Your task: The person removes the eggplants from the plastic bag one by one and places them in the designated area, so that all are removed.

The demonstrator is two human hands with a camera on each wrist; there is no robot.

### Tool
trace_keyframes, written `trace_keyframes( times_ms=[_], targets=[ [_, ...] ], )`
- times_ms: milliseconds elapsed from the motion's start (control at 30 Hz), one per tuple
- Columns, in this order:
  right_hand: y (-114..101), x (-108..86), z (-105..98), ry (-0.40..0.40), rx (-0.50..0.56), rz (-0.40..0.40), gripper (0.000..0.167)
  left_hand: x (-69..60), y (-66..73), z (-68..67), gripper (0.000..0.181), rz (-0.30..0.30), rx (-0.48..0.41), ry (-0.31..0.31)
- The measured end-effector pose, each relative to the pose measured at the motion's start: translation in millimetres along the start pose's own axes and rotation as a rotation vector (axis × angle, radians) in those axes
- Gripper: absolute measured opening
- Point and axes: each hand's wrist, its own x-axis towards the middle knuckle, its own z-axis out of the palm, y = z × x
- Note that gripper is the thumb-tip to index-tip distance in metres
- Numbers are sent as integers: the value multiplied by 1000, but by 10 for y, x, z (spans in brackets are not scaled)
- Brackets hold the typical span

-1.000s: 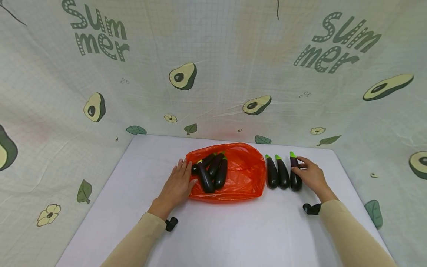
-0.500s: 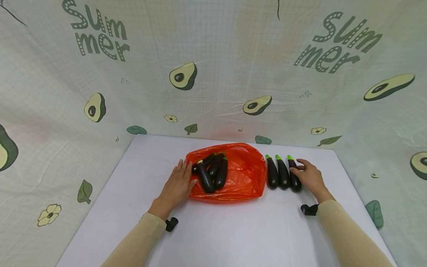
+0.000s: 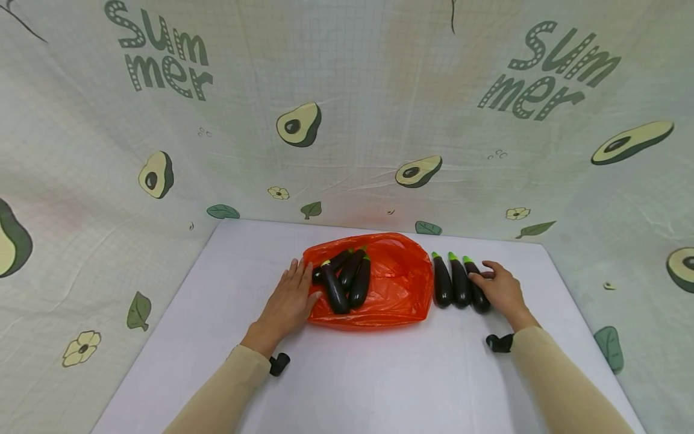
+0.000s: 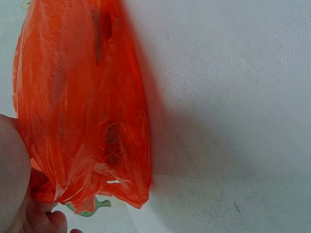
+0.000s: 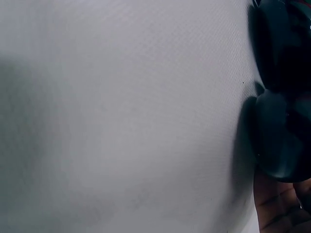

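A red plastic bag (image 3: pixel 398 289) lies wide on the white table with several dark eggplants (image 3: pixel 359 283) inside at its left. My left hand (image 3: pixel 287 301) holds the bag's left edge; in the left wrist view the plastic (image 4: pixel 63 121) gathers in folds between thumb and fingers (image 4: pixel 41 216). Right of the bag, three eggplants with green tops lie side by side. My right hand (image 3: pixel 501 292) pinches the rightmost eggplant (image 3: pixel 478 295), which tilts left at its top against the middle one (image 3: pixel 460 286). In the right wrist view, rounded eggplant ends (image 5: pixel 282 141) rest beside my fingers (image 5: pixel 277 204).
The white table (image 3: pixel 374 380) extends in front of the bag and on both sides. A printed cloth (image 3: pixel 358 132) with avocados and leaves hangs behind the table and along its sides. A small black device (image 3: pixel 279 364) sits at my left wrist, another (image 3: pixel 499 343) at my right.
The rightmost eggplant's top has swung left, closing the gap to the middle one. My right hand has shifted slightly left with it. My left hand and the bag have stayed in place.
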Motion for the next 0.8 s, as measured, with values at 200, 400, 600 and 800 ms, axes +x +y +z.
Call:
trace_keyframes(
  times_ms=[200,400,600,800],
  targets=[
    [-7,-11,-3,10,5,21,78,1,3,-1,81,3,2,4],
    [2,-34,0,33,14,15,72,-6,16,-3,80,-6,-5,2],
    [4,-41,26,44,27,9,74,-10,19,3,81,-13,-8,-1],
    [-3,-43,29,44,33,30,74,-14,16,-2,81,-11,-6,5]
  ],
)
